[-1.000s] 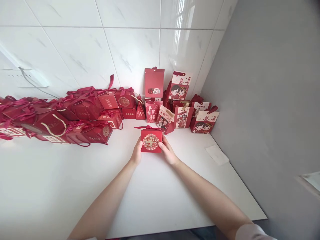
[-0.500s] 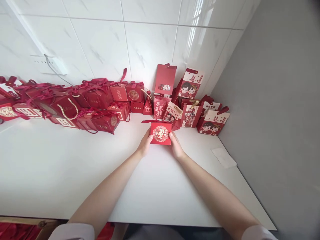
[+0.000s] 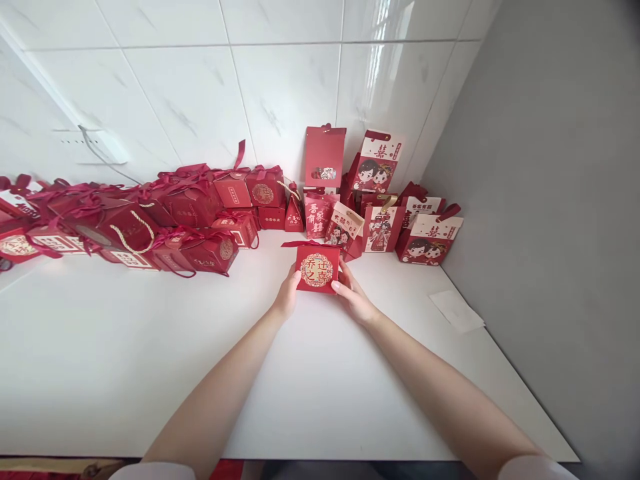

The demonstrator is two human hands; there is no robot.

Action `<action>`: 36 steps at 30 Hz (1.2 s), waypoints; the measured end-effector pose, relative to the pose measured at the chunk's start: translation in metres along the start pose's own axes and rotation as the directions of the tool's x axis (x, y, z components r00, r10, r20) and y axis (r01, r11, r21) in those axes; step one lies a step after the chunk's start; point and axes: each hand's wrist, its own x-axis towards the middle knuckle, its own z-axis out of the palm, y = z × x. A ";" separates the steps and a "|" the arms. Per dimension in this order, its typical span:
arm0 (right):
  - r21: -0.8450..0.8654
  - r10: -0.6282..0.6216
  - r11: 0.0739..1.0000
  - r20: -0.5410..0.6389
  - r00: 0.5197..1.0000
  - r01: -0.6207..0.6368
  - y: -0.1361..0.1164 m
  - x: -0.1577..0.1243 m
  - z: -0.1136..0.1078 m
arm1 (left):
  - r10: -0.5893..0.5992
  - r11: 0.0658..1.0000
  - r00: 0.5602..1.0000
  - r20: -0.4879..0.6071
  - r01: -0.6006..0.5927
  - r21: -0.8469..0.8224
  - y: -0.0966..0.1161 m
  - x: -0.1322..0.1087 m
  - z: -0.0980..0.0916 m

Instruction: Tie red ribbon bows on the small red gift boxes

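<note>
A red gift box point(image 3: 317, 269) with a round gold emblem and a dark red ribbon on top faces me at the middle of the white table point(image 3: 300, 373). My left hand point(image 3: 287, 291) is closed on its left side, thumb along the front edge. On the right side my right hand point(image 3: 354, 293) grips it, with the thumb on the lower front corner and the fingers up the side. Just behind the box stands a small cream-topped gift box point(image 3: 345, 229) with printed figures. Whether the held box rests on the table I cannot tell.
Along the left back lies a stacked row of red ribboned boxes point(image 3: 187, 200). Several upright red and cream boxes point(image 3: 430, 240) stand at the back right. White paper point(image 3: 457, 311) lies near the grey partition point(image 3: 545, 200). Behind is a tiled wall point(image 3: 175, 100) with a cabled socket strip point(image 3: 95, 147).
My right hand has shifted its hold, its thumb now lower on the box front and fingers showing along the side. The view has tilted slightly.
</note>
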 end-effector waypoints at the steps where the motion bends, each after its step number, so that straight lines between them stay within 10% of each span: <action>1: 0.004 -0.002 1.000 0.010 1.000 0.002 0.000 -0.001 -0.001 | -0.007 1.000 1.000 0.005 0.007 -0.005 -0.001 0.000 0.000; 36: 0.110 0.096 0.989 0.055 0.994 -0.102 0.004 0.004 -0.023 | 0.014 0.957 0.999 0.041 -0.025 0.288 0.013 -0.008 -0.007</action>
